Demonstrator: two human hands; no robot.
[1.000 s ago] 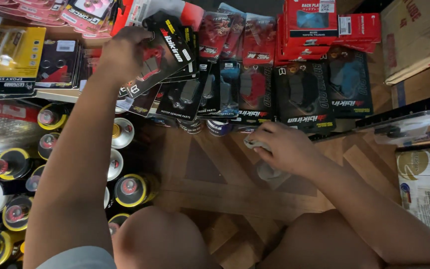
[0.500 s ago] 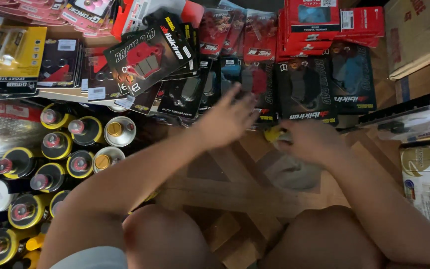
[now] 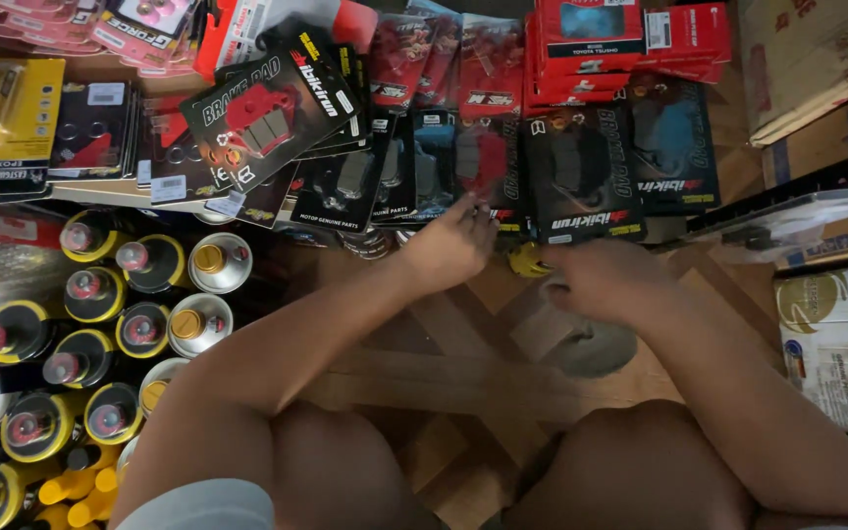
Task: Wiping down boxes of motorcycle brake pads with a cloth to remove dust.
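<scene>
My left hand [image 3: 451, 247] reaches forward over the wooden floor, fingers apart, its tips touching the lower edge of a row of black blister packs of brake pads [image 3: 581, 177]. It holds nothing. To its right, my right hand [image 3: 609, 280] is curled around a limp clear plastic bag [image 3: 593, 348] that hangs below it. A small yellow object [image 3: 527, 261] sits at its fingertips, between the two hands. A larger black pack with red pads [image 3: 267, 113] lies tilted on top of the pile at upper left.
Several upright spray cans with yellow rims [image 3: 100, 324] crowd the left side. Red boxes [image 3: 630, 39] are stacked at the top right, with cardboard cartons [image 3: 817, 59] and a wrapped package [image 3: 841, 334] along the right. My bare knees [image 3: 345, 471] fill the bottom.
My left hand came down from the tilted pack at upper left to the middle, next to my right hand. The right hand stayed near the floor with the bag.
</scene>
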